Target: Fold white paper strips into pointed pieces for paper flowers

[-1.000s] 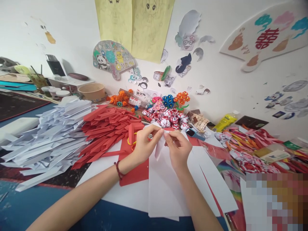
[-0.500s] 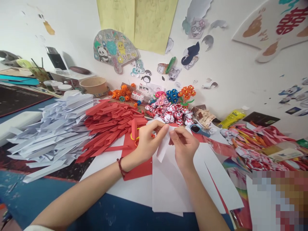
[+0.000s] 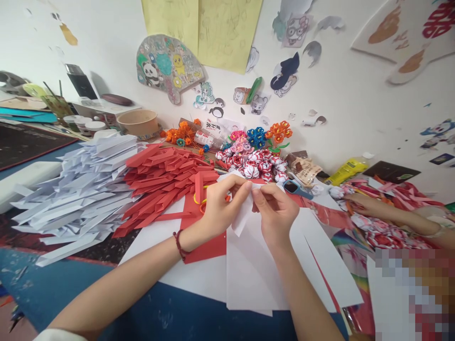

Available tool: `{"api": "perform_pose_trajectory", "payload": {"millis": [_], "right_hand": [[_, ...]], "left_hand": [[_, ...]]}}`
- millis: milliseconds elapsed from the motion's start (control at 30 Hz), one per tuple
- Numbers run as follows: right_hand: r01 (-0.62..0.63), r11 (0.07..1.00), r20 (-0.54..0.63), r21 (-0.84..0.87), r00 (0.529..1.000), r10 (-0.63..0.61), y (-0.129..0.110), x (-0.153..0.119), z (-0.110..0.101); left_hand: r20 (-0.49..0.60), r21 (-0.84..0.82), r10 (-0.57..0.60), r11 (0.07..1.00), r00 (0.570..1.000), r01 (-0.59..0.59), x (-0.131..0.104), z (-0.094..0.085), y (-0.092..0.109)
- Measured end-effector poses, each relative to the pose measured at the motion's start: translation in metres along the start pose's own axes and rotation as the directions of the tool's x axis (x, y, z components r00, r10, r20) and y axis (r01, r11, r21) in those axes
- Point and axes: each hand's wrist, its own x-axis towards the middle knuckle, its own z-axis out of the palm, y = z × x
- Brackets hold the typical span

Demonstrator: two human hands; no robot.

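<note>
Between my two hands is a small strip of white paper, its lower end hanging below my left fingers. My left hand pinches it from the left, thumb against fingertips. My right hand pinches its upper right part, close to the left thumb. Beneath them lie white paper sheets, partly over a red sheet. Left of my hands are a pile of folded red paper strips and a pile of folded white paper strips. Scissors with yellow and orange handles show partly behind my left hand.
Red-and-white paper flowers and a blue smartwatch lie behind my hands. Another person's arm reaches over more paper flowers at right. A round tub stands at the back left, near a dark thermos.
Another person's arm has come in from the right over the paper flowers. My right hand has shifted slightly right; both hands still pinch the white strip. The camera view has tilted a little.
</note>
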Motion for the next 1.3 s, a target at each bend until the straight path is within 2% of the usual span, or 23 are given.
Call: {"api": "perform_pose_trajectory", "payload": {"millis": [400,567,733,967,1100,1300], "right_hand": [[-0.034,0.999,0.052,-0.028,0.998,0.035,0.001,0.003,-0.002],[-0.014,0.997,0.038,-0.07,0.999,0.017,0.002,0.004,-0.003],[-0.031,0.995,0.037,-0.1,0.999,0.035,0.006,0.006,-0.005],[-0.208,0.978,0.189,-0.031,0.959,0.21,0.015,0.01,-0.007],[-0.244,0.97,0.24,0.012,0.942,0.234,0.018,0.01,-0.007],[-0.316,0.946,0.318,0.073,0.906,0.278,0.023,0.013,-0.011]], "left_hand": [[-0.001,0.026,-0.016,1.0,1.0,0.016,0.0,0.001,-0.002],[0.021,-0.037,-0.136,0.99,0.991,0.136,0.001,0.003,-0.004],[-0.031,-0.145,-0.229,0.964,0.973,0.223,0.003,0.005,-0.008],[0.045,-0.199,-0.298,0.933,0.953,0.301,0.005,0.004,-0.011],[0.088,-0.215,-0.336,0.913,0.938,0.347,0.006,0.004,-0.013],[0.135,-0.12,-0.305,0.939,0.943,0.321,0.006,0.002,-0.014]]}}
